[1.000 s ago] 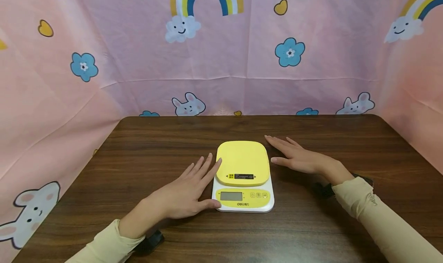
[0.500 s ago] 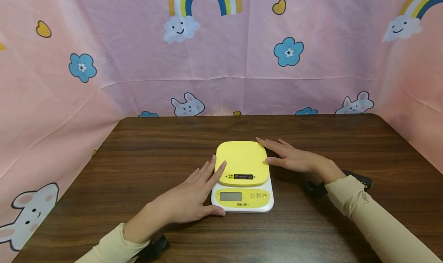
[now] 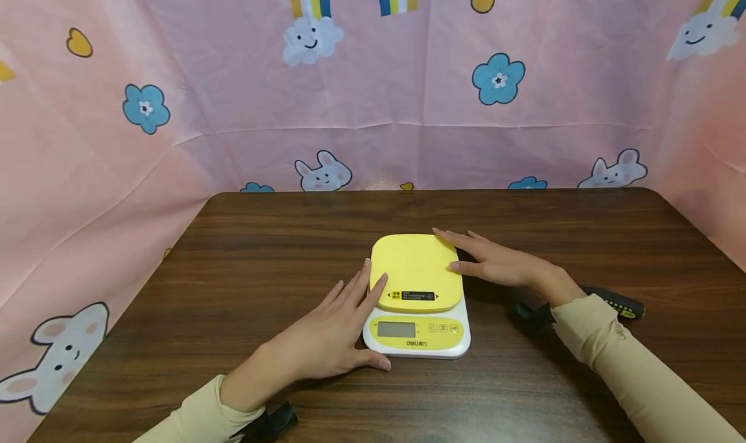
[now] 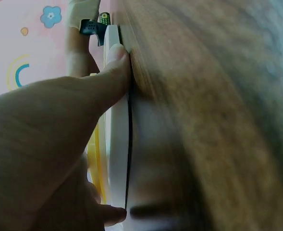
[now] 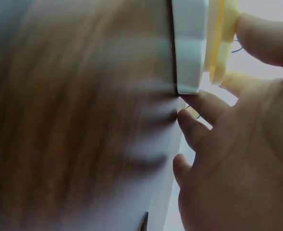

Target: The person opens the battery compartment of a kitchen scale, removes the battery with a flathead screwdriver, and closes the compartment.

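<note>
A kitchen scale (image 3: 415,271) with a yellow weighing plate and white base lies flat on the table, its display and buttons facing the person. The left hand (image 3: 326,339) spreads along the scale's left side. Its index fingertip overlaps the plate's edge, and its thumb lies at the base's front left corner. From the right, the right hand (image 3: 507,261) reaches over with straight fingers, fingertips at the plate's upper right edge. In the left wrist view, the thumb (image 4: 116,57) lies against the white base. The right wrist view has the right thumb (image 5: 256,36) at the yellow plate.
The brown wooden table (image 3: 262,255) extends around the scale. Behind it and at both sides hangs a pink cloth (image 3: 373,93) printed with rainbows, flowers and rabbits. Each wrist wears a dark strapped device, such as the right wrist device (image 3: 614,304).
The right hand has moved left, from beside the scale to its plate edge. The left hand has slid slightly right and nearer, its thumb now at the front corner. The head view has shifted a little.
</note>
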Demonstrator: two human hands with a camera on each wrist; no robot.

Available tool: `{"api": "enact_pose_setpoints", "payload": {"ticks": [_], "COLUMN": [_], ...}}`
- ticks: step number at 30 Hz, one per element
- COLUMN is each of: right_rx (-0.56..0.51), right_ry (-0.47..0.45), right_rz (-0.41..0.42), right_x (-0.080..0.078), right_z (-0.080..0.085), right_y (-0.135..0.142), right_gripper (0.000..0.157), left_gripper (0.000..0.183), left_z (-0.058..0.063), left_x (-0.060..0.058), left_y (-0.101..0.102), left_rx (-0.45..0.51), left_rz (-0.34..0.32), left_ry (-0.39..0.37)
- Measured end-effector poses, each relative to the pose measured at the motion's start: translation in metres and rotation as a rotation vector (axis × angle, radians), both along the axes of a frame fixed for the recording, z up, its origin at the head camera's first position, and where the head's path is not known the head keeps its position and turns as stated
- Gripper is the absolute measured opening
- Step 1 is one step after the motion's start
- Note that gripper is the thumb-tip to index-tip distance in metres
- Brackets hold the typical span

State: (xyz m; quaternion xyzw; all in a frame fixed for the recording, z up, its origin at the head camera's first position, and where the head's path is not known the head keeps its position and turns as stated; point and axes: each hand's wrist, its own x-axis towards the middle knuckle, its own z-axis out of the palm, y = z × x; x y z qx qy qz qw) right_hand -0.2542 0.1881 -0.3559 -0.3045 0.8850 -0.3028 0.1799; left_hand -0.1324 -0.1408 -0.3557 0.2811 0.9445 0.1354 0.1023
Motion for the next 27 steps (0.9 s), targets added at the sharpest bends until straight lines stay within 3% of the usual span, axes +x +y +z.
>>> {"api": "enact_pose_setpoints", "payload": {"ticks": [20, 27], "right_rx": [-0.021, 0.002], "right_ry": [0.039, 0.023], "right_rz": [0.027, -0.006], "right_x": [-0.0017, -0.0003], "right_z": [-0.0022, -0.0015], "right_y": [-0.0006, -0.0015], "right_gripper": [0.074, 0.076], "left_gripper": [0.119, 0.117], "left_z": [0.0011, 0.0026], "left_x": [-0.0003, -0.0005], "left_y": [0.0015, 0.0006], "left_rx": [-0.030, -0.019], "left_rz": [0.015, 0.001], "left_ry": [0.009, 0.020]}}
